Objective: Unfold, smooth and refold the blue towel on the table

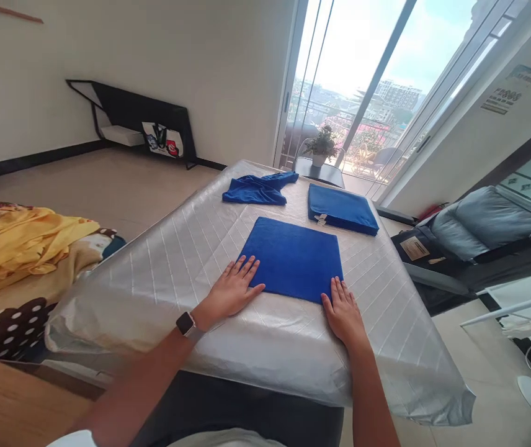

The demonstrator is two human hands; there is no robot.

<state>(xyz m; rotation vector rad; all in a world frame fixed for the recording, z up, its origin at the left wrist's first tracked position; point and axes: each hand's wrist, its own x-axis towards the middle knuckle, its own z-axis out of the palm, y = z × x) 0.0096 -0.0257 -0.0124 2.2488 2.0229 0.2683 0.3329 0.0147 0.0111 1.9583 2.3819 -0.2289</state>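
A flat blue cloth (296,257) lies spread as a rectangle on the table with the silvery cover (167,261). My left hand (232,287) rests on its near left corner, fingers spread. At the near right corner lies my right hand (343,310), palm down with the fingers stretched out. Neither hand grips anything. Beyond the cloth, to the right, sits a neat stack of folded blue cloths (342,208) with a white tag at its front edge. A crumpled blue cloth (258,188) lies at the far left of the table.
A potted plant (322,146) stands on a chair past the table's far end, before the glass doors. Yellow fabric (28,245) is heaped at the left, above a wooden surface (23,403). A dark seat with a grey cushion (489,223) stands at the right.
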